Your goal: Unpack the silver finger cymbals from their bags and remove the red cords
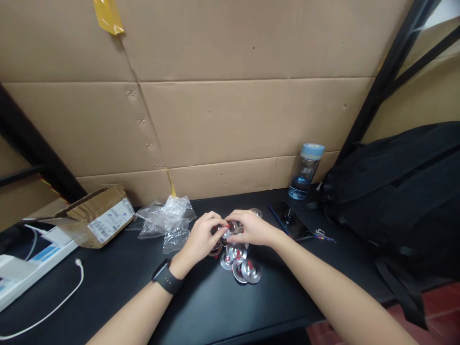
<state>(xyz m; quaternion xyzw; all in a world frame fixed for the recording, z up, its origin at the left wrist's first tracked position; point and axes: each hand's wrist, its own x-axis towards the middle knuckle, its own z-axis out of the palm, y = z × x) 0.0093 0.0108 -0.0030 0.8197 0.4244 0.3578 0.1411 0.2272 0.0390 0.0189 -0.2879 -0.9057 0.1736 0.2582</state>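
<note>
Between my hands is a shiny round metal disc (229,232) with a small red piece on it. My left hand (200,238), with a dark watch on its wrist, is closed with thumb and forefinger at the disc's left side. From the other side my right hand (253,227) curls its fingers and thumb around the disc's edge. Below them lies a loose pile of similar metal discs (251,271), several with red pieces at their centres, some overlapping. One more disc (256,212) shows partly behind my right hand. My fingers hide part of the pile.
Crumpled clear plastic bags (176,215) lie left of the pile, beside an open cardboard box (108,215). A white power strip (43,263) and cable (79,282) are at far left. To the right are a phone (290,220), keys (321,234), a water bottle (305,172) and a black backpack (402,191).
</note>
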